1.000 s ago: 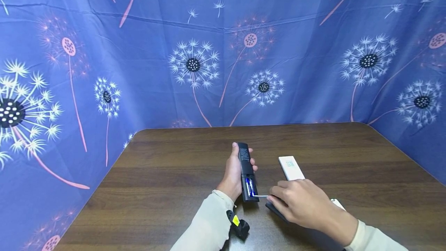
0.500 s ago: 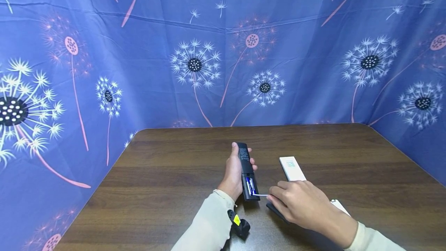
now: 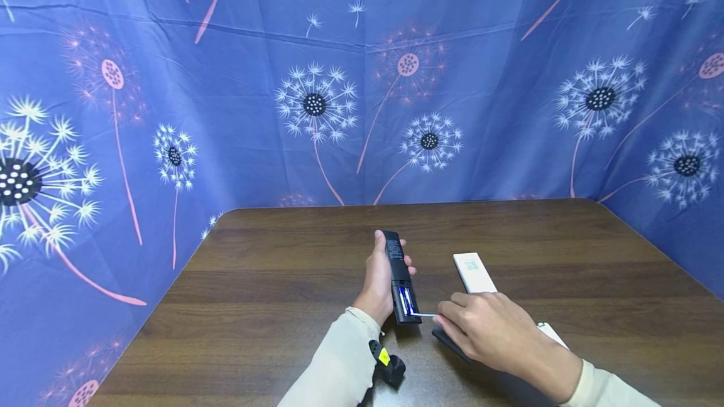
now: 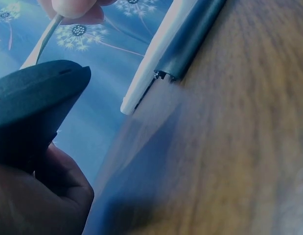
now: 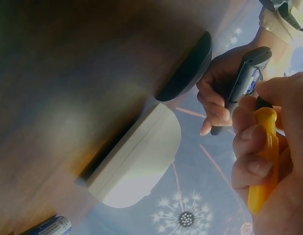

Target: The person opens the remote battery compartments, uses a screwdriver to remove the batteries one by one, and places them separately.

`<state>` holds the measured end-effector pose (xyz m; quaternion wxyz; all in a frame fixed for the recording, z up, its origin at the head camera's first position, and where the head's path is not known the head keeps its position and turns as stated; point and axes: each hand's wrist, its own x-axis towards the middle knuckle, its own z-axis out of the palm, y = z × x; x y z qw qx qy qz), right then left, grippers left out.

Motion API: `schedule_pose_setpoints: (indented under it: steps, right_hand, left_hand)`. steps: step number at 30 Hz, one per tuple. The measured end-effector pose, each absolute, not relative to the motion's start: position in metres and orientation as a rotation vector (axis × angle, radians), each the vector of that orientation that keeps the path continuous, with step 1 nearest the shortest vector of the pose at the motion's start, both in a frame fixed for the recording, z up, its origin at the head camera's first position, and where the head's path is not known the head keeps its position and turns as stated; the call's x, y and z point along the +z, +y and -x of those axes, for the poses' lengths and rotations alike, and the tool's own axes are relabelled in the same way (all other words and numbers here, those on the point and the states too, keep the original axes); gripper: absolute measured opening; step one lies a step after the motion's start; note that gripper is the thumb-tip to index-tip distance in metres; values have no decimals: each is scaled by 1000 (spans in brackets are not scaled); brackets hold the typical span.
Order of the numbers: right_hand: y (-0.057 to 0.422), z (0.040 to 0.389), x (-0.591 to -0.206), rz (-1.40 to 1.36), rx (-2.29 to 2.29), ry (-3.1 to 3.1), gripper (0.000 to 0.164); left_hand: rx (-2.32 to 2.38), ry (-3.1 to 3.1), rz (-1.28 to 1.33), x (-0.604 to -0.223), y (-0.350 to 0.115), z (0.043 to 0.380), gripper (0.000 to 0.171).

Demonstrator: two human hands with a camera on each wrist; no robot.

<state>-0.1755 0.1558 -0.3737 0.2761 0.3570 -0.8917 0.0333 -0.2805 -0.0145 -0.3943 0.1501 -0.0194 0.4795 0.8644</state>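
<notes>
My left hand (image 3: 376, 278) grips a black remote control (image 3: 398, 257), back side up, its battery compartment uncovered. Blue batteries (image 3: 406, 300) lie inside it. With curled fingers, my right hand (image 3: 498, 335) holds a screwdriver by its yellow handle (image 5: 265, 166). The thin screwdriver shaft (image 3: 424, 315) reaches left, and its tip is at the lower end of the batteries; whether it touches them is too small to tell. In the left wrist view the remote (image 4: 38, 98) hides that tip.
A white remote control (image 3: 474, 272) lies on the brown table (image 3: 271, 306) beyond my right hand. Under that hand shows a dark, flat item (image 3: 449, 343). By the right wrist is a partly hidden white item (image 3: 552, 334). A loose battery (image 5: 51, 226) appears in the right wrist view.
</notes>
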Motion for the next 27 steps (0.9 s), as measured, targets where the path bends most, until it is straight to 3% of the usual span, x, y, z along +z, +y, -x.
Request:
schedule_pose_setpoints:
  steps: [20, 27]
  right_hand:
    - [155, 176, -373, -944, 79, -2405, 8]
    - [163, 184, -366, -901, 86, -2277, 28]
  left_hand:
    - [2506, 1444, 98, -397, -15, 282, 75]
    - [2477, 1438, 45, -395, -9, 278, 72]
